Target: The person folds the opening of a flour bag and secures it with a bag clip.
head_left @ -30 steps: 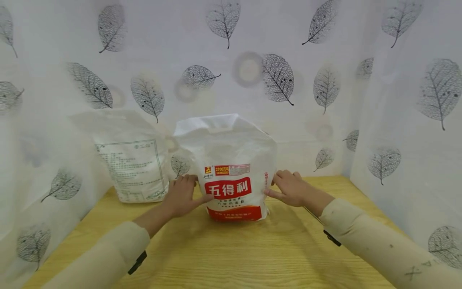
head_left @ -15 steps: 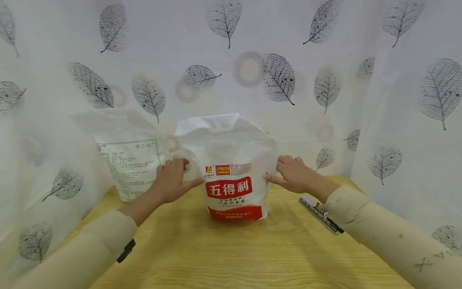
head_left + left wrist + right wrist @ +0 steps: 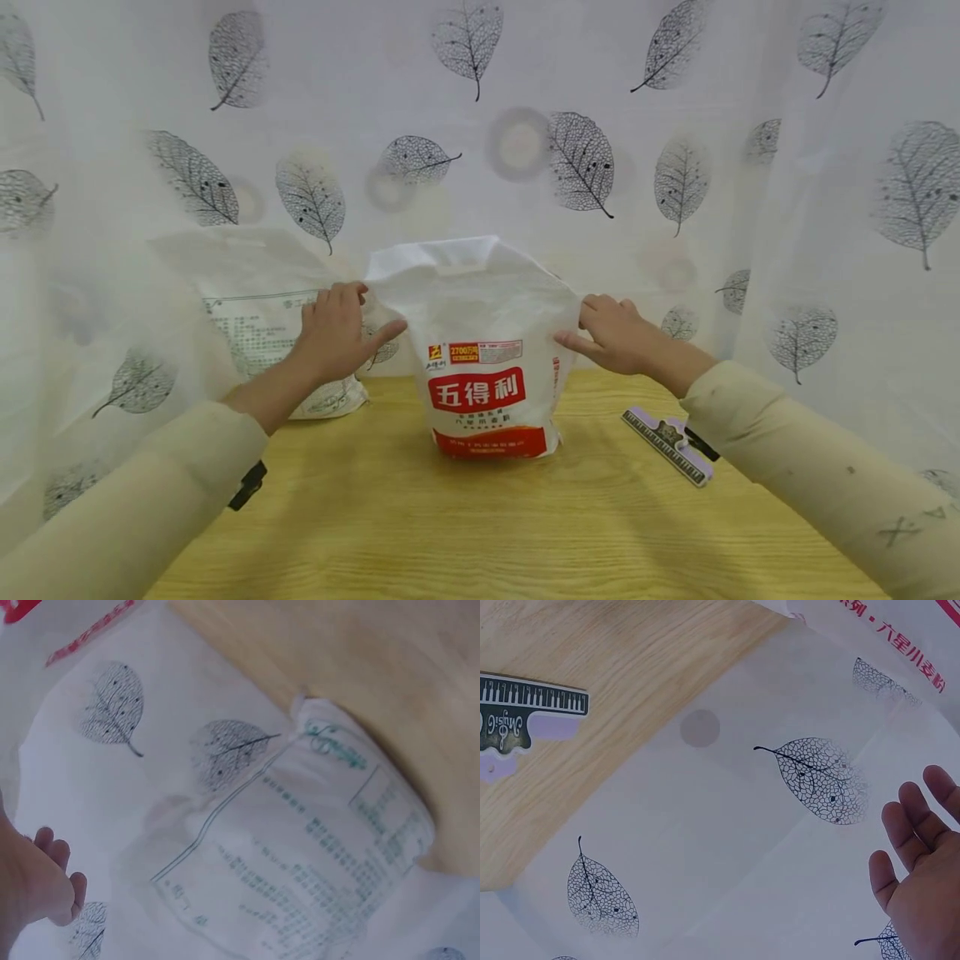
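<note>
A white plastic flour bag (image 3: 483, 312) with a red and yellow label stands upright on the wooden table, its top with the handle slot spread out. My left hand (image 3: 330, 333) is at its upper left edge, thumb stretched toward the front and fingers loosely bent. On the opposite side my right hand (image 3: 611, 333) has its thumb tip at the bag's front and its fingers by the right edge. The right wrist view shows those fingers (image 3: 907, 832) relaxed and spread. Behind my left hand stands a second white bag (image 3: 300, 832) with green print, partly hidden by it in the head view.
A lilac bag clip (image 3: 667, 442) with a piano-key pattern lies on the table (image 3: 465, 525) at the right, close to my right sleeve. White curtain (image 3: 480, 183) printed with dark leaves encloses the back and both sides.
Both hands have slid upward along the flour bag's sides, the left one also outward to the left. The clip has come into view beside the right forearm. The bag stays in place.
</note>
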A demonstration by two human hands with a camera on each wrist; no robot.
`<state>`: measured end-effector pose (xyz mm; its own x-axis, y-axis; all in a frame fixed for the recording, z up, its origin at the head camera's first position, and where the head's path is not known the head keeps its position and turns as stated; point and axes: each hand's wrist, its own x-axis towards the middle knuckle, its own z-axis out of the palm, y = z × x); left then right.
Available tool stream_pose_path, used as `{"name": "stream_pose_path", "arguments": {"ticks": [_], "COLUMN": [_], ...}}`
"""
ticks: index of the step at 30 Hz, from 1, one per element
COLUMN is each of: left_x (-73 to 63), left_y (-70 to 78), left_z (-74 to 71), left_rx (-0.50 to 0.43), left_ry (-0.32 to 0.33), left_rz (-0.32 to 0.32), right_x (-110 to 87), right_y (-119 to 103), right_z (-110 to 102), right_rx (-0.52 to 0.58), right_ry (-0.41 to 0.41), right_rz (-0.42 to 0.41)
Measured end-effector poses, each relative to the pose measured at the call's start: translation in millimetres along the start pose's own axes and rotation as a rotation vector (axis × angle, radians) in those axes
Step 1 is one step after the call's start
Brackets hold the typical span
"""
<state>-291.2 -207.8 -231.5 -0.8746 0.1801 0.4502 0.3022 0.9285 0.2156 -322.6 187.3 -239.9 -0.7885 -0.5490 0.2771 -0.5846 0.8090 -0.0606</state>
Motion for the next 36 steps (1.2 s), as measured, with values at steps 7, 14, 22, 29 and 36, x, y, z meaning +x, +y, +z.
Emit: {"name": "stream_pose_path", "arguments": {"ticks": [7, 14, 22, 29, 36], "left_x": [24.5, 44.4, 60.4, 61.4, 61.9], "left_y": [11.0, 35.5, 67.9, 76.7, 73.8], "left_z": [-20.2, -31.4, -44.2, -49.2, -47.7], "left_rx": [0.047, 0.081, 0.109, 0.075, 0.088], "left_ry": [0.084, 0.073, 0.013, 0.107, 0.211], "left_rz": [0.010, 0.095, 0.332, 0.456, 0.528], "right_x": [5.5, 12.1, 17.2, 17.6, 15.4], "right_y": [-1.2, -3.5, -13.0, -14.1, -14.5], "right_z": [-15.4, -24.9, -31.6, -33.6, -32.8], "right_rx": [0.003, -0.001, 0.015, -0.077, -0.154], "right_ry": [0.022, 0.060, 0.106, 0.144, 0.212], "right_rz": [0.005, 0.005, 0.000, -0.032, -0.113]}}
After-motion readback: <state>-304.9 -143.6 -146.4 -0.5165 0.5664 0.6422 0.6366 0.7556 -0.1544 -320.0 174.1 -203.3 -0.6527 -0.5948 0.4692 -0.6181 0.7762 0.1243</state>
